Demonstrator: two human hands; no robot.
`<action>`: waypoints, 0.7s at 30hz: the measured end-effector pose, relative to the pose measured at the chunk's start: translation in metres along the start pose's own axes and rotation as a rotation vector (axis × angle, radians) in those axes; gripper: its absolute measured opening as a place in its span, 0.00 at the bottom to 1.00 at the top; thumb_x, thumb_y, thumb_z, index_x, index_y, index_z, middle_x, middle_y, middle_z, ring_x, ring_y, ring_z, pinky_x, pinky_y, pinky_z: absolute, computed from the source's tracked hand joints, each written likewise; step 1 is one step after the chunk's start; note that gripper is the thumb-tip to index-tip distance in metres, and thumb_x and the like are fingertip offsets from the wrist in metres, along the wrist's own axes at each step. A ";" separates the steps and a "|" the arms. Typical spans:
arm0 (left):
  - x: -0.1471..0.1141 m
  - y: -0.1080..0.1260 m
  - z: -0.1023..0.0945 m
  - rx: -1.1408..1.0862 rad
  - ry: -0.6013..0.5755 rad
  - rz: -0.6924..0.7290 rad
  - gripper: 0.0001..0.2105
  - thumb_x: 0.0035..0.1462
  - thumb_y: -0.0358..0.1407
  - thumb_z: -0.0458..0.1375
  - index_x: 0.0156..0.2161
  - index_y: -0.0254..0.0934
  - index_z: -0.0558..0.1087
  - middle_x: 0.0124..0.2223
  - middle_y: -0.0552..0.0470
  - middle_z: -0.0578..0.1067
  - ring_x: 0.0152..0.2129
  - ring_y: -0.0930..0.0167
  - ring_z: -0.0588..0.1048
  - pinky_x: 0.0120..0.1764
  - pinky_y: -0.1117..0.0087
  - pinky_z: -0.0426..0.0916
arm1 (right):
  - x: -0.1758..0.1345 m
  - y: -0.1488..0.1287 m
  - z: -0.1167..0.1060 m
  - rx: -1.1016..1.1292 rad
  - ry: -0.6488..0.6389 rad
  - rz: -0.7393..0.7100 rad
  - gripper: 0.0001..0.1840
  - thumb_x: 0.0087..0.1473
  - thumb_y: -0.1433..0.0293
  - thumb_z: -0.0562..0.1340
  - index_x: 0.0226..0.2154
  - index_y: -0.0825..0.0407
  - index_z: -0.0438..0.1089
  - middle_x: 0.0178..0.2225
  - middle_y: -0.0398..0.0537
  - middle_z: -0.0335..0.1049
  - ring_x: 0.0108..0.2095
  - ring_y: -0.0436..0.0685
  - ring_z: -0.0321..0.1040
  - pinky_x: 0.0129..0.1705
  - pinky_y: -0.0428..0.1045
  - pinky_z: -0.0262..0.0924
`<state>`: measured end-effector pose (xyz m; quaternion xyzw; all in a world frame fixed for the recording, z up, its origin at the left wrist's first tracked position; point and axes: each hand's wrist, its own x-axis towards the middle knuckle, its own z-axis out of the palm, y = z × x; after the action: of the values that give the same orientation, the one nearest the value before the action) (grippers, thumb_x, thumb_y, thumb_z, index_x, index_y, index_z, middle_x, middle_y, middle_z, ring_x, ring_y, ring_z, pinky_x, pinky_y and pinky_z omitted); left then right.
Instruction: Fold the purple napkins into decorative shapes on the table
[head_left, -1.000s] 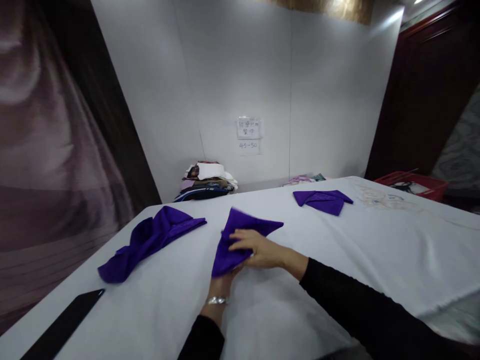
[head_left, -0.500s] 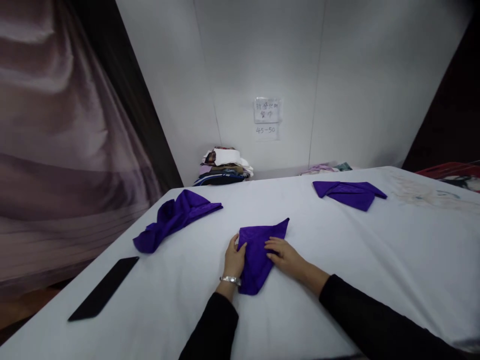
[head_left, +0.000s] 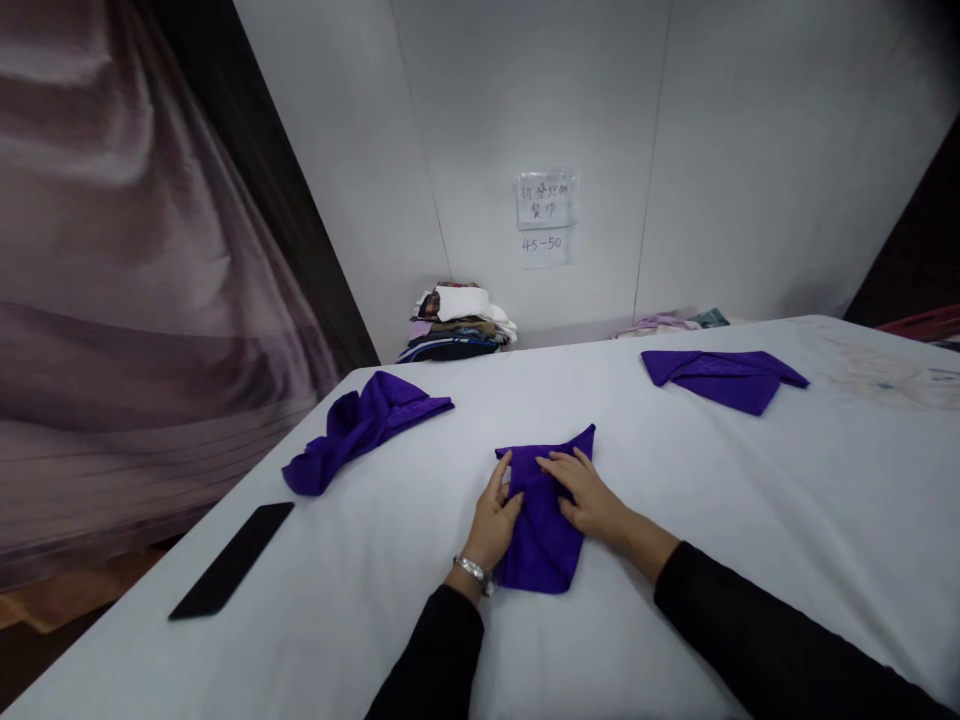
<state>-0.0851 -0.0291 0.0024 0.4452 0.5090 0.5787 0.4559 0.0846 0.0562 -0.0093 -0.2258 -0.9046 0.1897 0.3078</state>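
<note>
A folded purple napkin [head_left: 541, 550] lies flat in front of me, with one pointed corner sticking up at its far right. My left hand [head_left: 493, 520] is at the napkin's left edge, forefinger stretched along it and thumb apart on the cloth. On the upper right part of the napkin rests my right hand [head_left: 589, 497], its fingers spread over the fabric. A bracelet [head_left: 474, 574] circles my left wrist. Farther back on the left is a twisted, folded purple napkin [head_left: 367, 425]. Another folded purple napkin [head_left: 727, 378] lies flat at the back right.
A white cloth covers the table [head_left: 375, 570]. At the left edge lies a black flat strip [head_left: 232, 562]. Stacked clothes [head_left: 457, 325] stand behind the table, below a paper sign [head_left: 546, 215] on the wall. A pinkish curtain [head_left: 150, 300] hangs at the left.
The napkin's left side has been turned over at the top, and its lower edge now looks wider. My left hand has shifted up along the edge; my right hand lies farther onto the cloth.
</note>
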 end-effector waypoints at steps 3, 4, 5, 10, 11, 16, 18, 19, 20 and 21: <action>0.005 0.000 -0.013 0.136 0.182 0.065 0.29 0.49 0.37 0.57 0.57 0.41 0.56 0.29 0.56 0.74 0.23 0.75 0.71 0.27 0.74 0.67 | 0.002 0.001 -0.007 -0.052 0.075 -0.036 0.24 0.40 0.79 0.54 0.42 0.49 0.66 0.37 0.48 0.68 0.42 0.57 0.62 0.57 0.64 0.35; 0.008 0.000 -0.020 0.183 0.262 0.082 0.27 0.49 0.37 0.56 0.56 0.40 0.58 0.29 0.56 0.74 0.24 0.75 0.72 0.28 0.74 0.67 | 0.002 0.002 -0.010 -0.058 0.131 -0.049 0.20 0.41 0.79 0.54 0.38 0.49 0.67 0.35 0.46 0.68 0.40 0.55 0.63 0.56 0.63 0.37; 0.011 0.000 -0.027 0.240 0.354 0.095 0.25 0.50 0.37 0.55 0.54 0.39 0.61 0.29 0.55 0.74 0.25 0.74 0.72 0.30 0.73 0.68 | 0.002 0.004 -0.013 -0.059 0.195 -0.061 0.17 0.41 0.79 0.54 0.35 0.49 0.67 0.33 0.46 0.67 0.39 0.54 0.63 0.56 0.62 0.38; 0.020 -0.001 -0.063 0.507 0.693 0.091 0.15 0.52 0.35 0.52 0.46 0.38 0.69 0.36 0.50 0.75 0.34 0.71 0.73 0.39 0.69 0.67 | 0.002 0.013 -0.025 -0.012 0.379 -0.127 0.11 0.47 0.79 0.52 0.30 0.49 0.65 0.34 0.45 0.67 0.39 0.54 0.64 0.54 0.60 0.45; 0.020 -0.002 -0.067 0.534 0.693 0.075 0.14 0.51 0.34 0.52 0.45 0.38 0.69 0.37 0.50 0.75 0.35 0.70 0.73 0.40 0.69 0.67 | 0.002 0.015 -0.025 0.002 0.362 -0.136 0.12 0.47 0.79 0.51 0.29 0.49 0.65 0.35 0.45 0.67 0.39 0.54 0.64 0.53 0.60 0.47; 0.013 0.003 -0.075 0.723 0.625 0.014 0.11 0.47 0.36 0.56 0.38 0.38 0.73 0.37 0.48 0.75 0.36 0.66 0.72 0.44 0.63 0.64 | -0.006 0.024 -0.019 0.077 0.240 0.027 0.15 0.43 0.82 0.49 0.26 0.49 0.66 0.31 0.44 0.69 0.37 0.54 0.65 0.44 0.54 0.57; 0.005 0.009 -0.074 0.790 0.612 0.027 0.11 0.47 0.37 0.57 0.38 0.39 0.73 0.42 0.48 0.73 0.37 0.65 0.71 0.46 0.63 0.62 | -0.009 0.025 -0.017 0.114 0.245 0.120 0.15 0.43 0.81 0.50 0.28 0.50 0.67 0.32 0.45 0.69 0.36 0.54 0.65 0.41 0.53 0.59; 0.001 0.012 -0.074 0.821 0.608 0.037 0.12 0.47 0.38 0.56 0.39 0.38 0.72 0.44 0.47 0.71 0.37 0.66 0.70 0.45 0.64 0.62 | -0.010 0.025 -0.016 0.133 0.232 0.145 0.15 0.43 0.80 0.50 0.29 0.49 0.67 0.33 0.46 0.68 0.36 0.54 0.65 0.41 0.52 0.59; -0.004 0.015 -0.075 0.869 0.605 0.041 0.13 0.48 0.38 0.55 0.40 0.38 0.72 0.45 0.46 0.70 0.37 0.66 0.70 0.45 0.65 0.62 | -0.010 0.023 -0.016 0.153 0.208 0.155 0.15 0.44 0.79 0.50 0.30 0.49 0.68 0.34 0.46 0.68 0.37 0.54 0.64 0.41 0.52 0.59; -0.009 0.017 -0.076 0.926 0.601 0.039 0.13 0.50 0.39 0.54 0.40 0.37 0.71 0.45 0.46 0.70 0.36 0.66 0.70 0.43 0.65 0.63 | -0.010 0.021 -0.015 0.174 0.177 0.155 0.14 0.45 0.78 0.51 0.31 0.49 0.68 0.34 0.46 0.68 0.37 0.55 0.64 0.41 0.52 0.59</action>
<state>-0.1586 -0.0531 0.0120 0.4236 0.8099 0.4042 0.0361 0.1079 0.0716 -0.0136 -0.2830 -0.8340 0.2699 0.3892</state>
